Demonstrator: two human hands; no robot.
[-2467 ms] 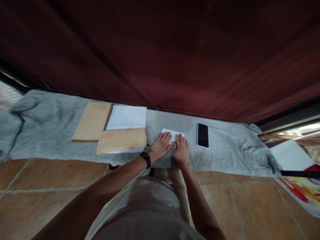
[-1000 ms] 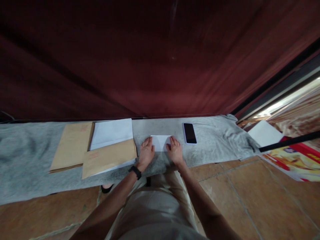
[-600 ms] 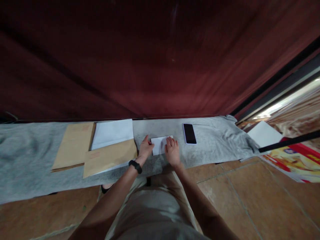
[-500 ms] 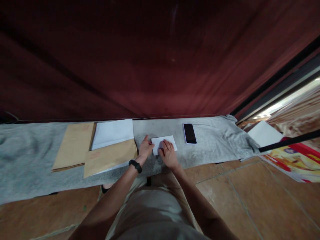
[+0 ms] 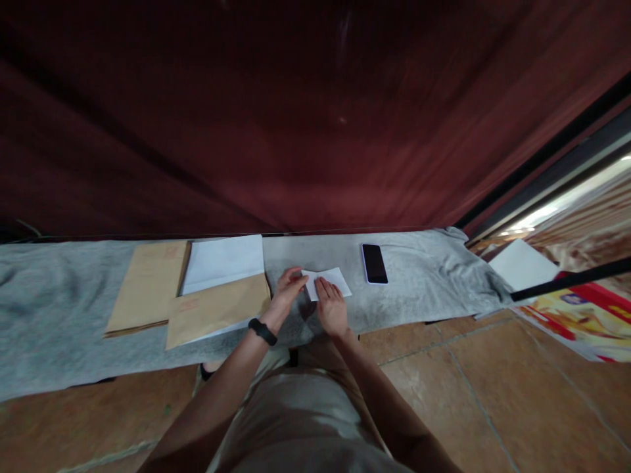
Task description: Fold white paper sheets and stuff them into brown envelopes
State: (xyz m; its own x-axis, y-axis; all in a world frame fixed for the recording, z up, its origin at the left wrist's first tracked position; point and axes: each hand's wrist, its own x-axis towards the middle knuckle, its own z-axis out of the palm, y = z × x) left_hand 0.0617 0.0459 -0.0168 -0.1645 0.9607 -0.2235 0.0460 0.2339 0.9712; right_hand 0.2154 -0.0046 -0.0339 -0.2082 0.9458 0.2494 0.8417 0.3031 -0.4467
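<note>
We look down past our pale trousers and both forearms to a grey cloth spread over a tiled floor. Our left hand, with a black band on its wrist, pinches the left edge of a small folded white paper between fingers and thumb. Our right hand rests fingers-down on the paper's near edge, pressing it rather than gripping. The paper lies on the cloth, tilted, just beyond both hands. Left of the left hand sit two brown envelopes with a white sheet between them. Right of the right hand, a little farther, lies a dark phone. Behind everything hangs a dark red curtain.
</note>
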